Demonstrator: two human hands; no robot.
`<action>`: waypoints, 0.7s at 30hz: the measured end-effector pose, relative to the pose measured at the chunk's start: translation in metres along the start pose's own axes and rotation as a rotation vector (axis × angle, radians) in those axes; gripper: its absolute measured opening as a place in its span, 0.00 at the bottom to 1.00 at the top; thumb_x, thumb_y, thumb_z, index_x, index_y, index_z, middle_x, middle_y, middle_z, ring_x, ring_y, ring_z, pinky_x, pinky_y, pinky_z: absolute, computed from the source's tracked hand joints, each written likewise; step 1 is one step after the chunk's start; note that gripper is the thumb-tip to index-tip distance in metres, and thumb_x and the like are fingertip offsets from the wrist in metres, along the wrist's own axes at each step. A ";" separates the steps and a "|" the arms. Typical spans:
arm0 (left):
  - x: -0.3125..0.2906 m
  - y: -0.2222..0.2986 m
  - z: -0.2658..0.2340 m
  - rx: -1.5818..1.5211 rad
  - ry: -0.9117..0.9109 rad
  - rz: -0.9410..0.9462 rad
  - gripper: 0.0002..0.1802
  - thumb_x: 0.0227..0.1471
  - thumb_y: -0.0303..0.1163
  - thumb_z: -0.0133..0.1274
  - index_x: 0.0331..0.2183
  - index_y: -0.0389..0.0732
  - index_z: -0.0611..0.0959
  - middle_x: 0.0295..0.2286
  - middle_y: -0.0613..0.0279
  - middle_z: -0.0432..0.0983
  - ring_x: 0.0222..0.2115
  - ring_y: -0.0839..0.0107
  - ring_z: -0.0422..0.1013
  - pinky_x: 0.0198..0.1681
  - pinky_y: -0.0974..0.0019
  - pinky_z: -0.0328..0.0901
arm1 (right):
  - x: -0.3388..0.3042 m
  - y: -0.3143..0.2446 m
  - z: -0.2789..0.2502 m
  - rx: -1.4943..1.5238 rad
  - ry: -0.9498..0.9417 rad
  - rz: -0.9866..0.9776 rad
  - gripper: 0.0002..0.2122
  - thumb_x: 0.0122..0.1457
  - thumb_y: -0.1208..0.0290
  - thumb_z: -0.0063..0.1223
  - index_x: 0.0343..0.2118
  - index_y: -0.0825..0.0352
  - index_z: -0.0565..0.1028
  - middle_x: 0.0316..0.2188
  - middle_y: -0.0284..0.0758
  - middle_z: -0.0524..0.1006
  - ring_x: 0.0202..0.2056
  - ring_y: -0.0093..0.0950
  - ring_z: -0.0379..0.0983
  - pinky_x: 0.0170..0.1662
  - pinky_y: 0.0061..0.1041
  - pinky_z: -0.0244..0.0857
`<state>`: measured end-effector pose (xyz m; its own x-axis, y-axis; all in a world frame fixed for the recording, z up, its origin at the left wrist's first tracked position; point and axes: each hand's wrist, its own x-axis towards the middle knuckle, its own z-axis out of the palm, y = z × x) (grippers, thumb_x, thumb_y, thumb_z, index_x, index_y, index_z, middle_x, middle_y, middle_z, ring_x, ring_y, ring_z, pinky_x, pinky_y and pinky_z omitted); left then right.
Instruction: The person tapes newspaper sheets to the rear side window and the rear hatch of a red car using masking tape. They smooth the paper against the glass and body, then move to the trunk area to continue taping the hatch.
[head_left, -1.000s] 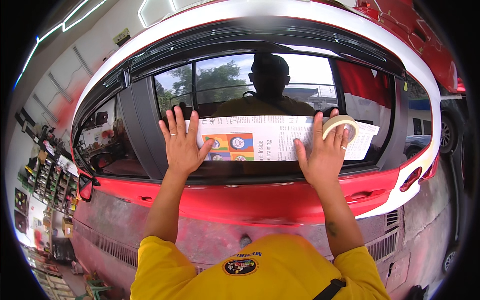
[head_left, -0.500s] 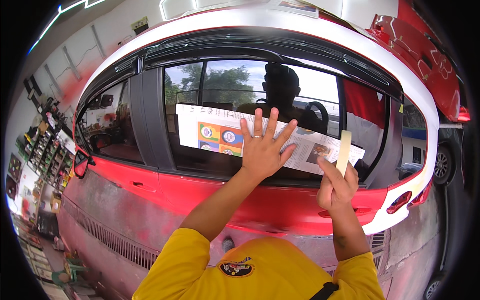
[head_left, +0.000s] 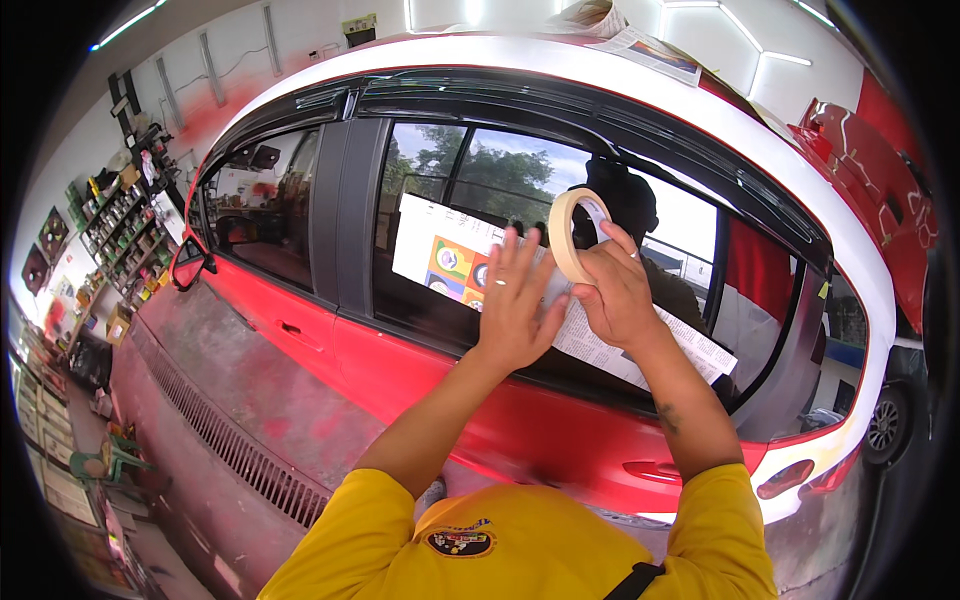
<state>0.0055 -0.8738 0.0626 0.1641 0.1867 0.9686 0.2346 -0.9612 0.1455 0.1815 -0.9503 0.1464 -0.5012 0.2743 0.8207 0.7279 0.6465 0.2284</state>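
A folded sheet of newspaper (head_left: pixel 412 246) lies slantwise against the dark rear side window (head_left: pixel 440 315) of a red and white car. My left hand (head_left: pixel 520 300) is spread flat over the middle of the paper, a ring on one finger. Beside it, my right hand (head_left: pixel 615 290) grips a roll of cream masking tape (head_left: pixel 566 235), held upright in front of the glass with its ring opening showing. The thumb of my right hand comes close to the fingers of my left; whether a strip of tape runs between them I cannot tell.
Below the window is the red door (head_left: pixel 400 375) with its handle (head_left: pixel 652 470). More newspaper (head_left: pixel 650 52) rests on the white roof. At left, shelves (head_left: pixel 125 240) hold several cans; a floor grate (head_left: pixel 215 430) runs alongside the car. A red body panel (head_left: pixel 865 190) stands far right.
My right hand has moved left and up with the tape roll, from the paper's right end to beside my left hand. The roll now shows its open ring. The view has tilted.
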 end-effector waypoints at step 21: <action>0.052 0.032 -0.031 -0.018 0.202 0.192 0.33 0.41 0.30 0.80 0.50 0.40 0.85 0.55 0.52 0.78 0.54 0.49 0.76 0.55 0.51 0.73 | 0.002 -0.005 -0.001 -0.135 0.095 -0.055 0.33 0.51 0.77 0.68 0.63 0.74 0.73 0.28 0.34 0.79 0.29 0.34 0.77 0.54 0.38 0.71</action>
<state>-0.0084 -0.9013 0.1237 0.0086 -0.0415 0.9991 0.2003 -0.9788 -0.0424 0.1770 -0.9538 0.1477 -0.5000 0.1685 0.8495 0.7601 0.5555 0.3372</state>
